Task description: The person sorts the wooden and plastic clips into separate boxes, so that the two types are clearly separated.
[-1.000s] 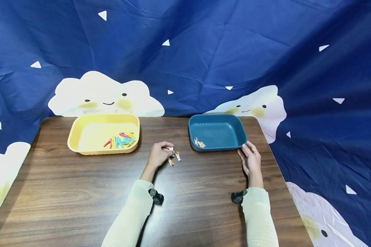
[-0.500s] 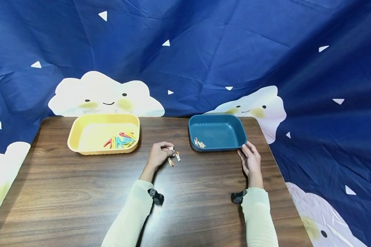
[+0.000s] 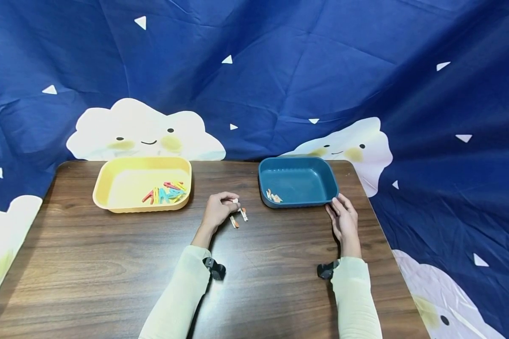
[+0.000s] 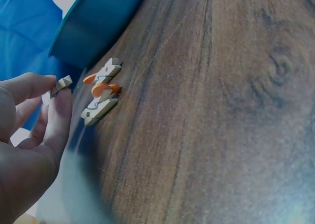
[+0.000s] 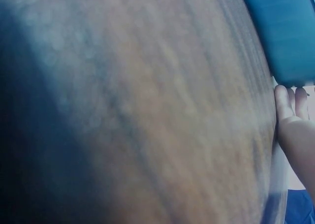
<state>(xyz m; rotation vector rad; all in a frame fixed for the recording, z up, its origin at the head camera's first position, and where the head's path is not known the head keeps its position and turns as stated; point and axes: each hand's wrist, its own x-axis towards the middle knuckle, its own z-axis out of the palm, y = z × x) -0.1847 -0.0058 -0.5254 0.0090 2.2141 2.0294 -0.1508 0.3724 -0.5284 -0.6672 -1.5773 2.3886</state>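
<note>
My left hand [image 3: 217, 210] pinches a small wooden clothespin [image 4: 62, 84] with a white decoration between thumb and fingers, just above the table. Beside it on the wood lie two more wooden clothespins with orange decorations, a farther clothespin [image 4: 109, 69] and a nearer clothespin [image 4: 100, 110]. My right hand [image 3: 345, 221] touches the near right corner of the blue basin [image 3: 299, 204] with extended fingertips. Several small wooden clothespins [image 3: 273, 196] lie in that basin's near left corner.
A yellow basin [image 3: 127, 209] stands at the back left with several colored plastic clothespins [image 3: 167, 193] in its right side. The brown wooden table [image 3: 275, 282] ends at a blue curtain [image 3: 254, 61] printed with clouds.
My left hand lifts the pinched clothespin slightly away from the two on the table, its fingers shifting a little. My right hand stays at the blue basin's corner.
</note>
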